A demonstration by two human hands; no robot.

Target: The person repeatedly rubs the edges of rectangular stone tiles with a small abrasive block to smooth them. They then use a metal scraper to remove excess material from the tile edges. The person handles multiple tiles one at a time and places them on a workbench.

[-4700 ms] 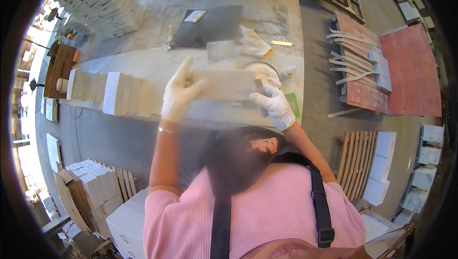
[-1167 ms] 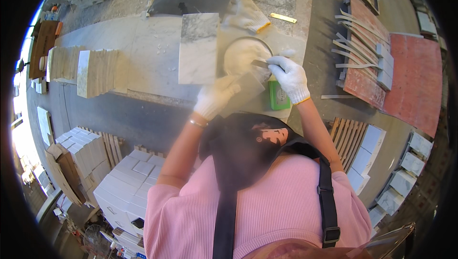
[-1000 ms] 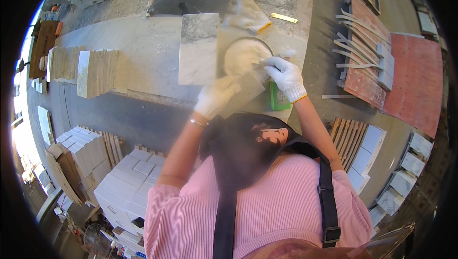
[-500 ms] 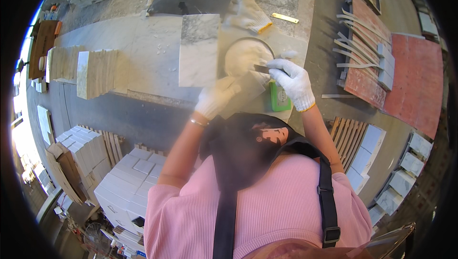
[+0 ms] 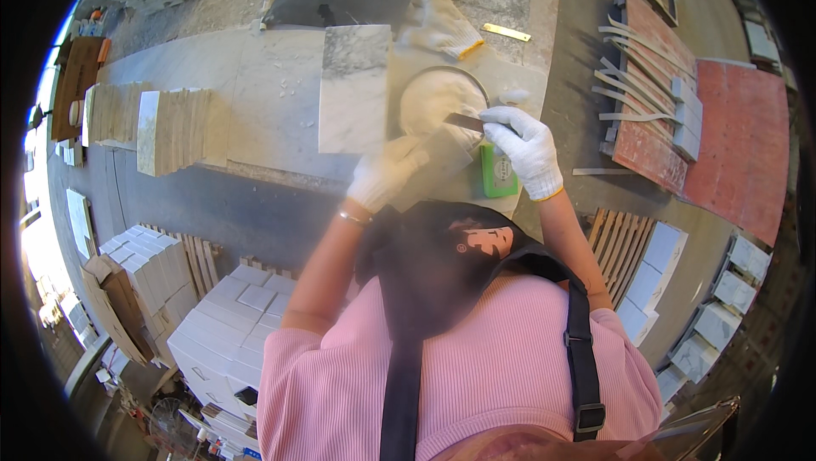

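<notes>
My left hand [image 5: 387,174], in a white knit glove and hazy in the picture, grips the edge of a flat greyish tile [image 5: 444,153]. My gloved right hand [image 5: 527,153] pinches a thin dark blade-like strip [image 5: 463,122], whose free end points left above the tile. Just beyond them sits a round dark-rimmed bowl [image 5: 486,87] holding pale whitish powder or paste [image 5: 438,97]. A green box [image 5: 501,174] with a pale label lies by my right wrist. Left of the bowl rests a white, grey-veined marble tile [image 5: 354,91].
An empty white glove [image 5: 440,23] and a small yellow strip [image 5: 507,33] lie farther back on the worktable [image 5: 263,70]. Tile stacks [image 5: 174,130] stand at its left. A red board [image 5: 654,96] with curved pale strips is at right; white boxes [image 5: 234,316] stand behind left.
My right hand has turned slightly and shifted a little right; more of the dark strip now shows. The left hand and tile have barely moved.
</notes>
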